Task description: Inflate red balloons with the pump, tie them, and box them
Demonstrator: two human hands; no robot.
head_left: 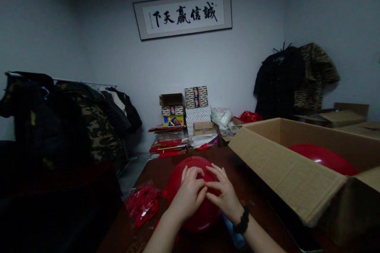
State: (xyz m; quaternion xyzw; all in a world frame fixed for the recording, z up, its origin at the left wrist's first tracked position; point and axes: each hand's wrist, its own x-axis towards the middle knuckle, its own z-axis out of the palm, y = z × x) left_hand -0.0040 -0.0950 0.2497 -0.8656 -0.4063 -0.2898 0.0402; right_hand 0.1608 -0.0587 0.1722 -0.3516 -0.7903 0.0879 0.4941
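A round, glossy red balloon (204, 219) rests on the dark wooden table in front of me. Both of my hands meet over its upper side. The fingers of my left hand (191, 191) are curled, with thumb and forefinger pinched close to the balloon's middle. My right hand (222, 191), with a black band at the wrist, brings its thumb and fingertips to the same spot. The small part between the fingertips is mostly hidden. To the left lies a clear plastic bag (143, 204) of red pieces. A light-blue object (233, 231) lies partly under my right wrist.
An open cardboard box (285, 166) stands at the right with another red balloon (323, 158) inside. By its base lies a dark, flat, phone-like object (293, 221). Stacked boxes (197, 120) and red packets (168, 146) are at the back. Clothes (95, 126) hang at the left.
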